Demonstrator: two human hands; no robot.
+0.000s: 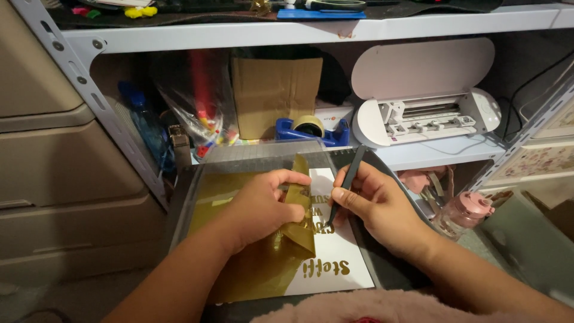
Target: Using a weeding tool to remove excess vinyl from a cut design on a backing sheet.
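The left hand (pixel 263 206) pinches a peeled-back flap of gold vinyl sheet (pixel 257 263) — folded up over the middle of the cutting mat (pixel 382 263). The right hand (pixel 376 206) grips a dark weeding tool (pixel 347 182), tip on the white backing (pixel 335 239) near the mat's far edge, beside gold letters (pixel 326 268).

I look into a home craft corner: metal shelving (pixel 311 33) holding a white cutting machine (pixel 427 113), tape dispenser (pixel 311 128), cardboard box (pixel 276 90).
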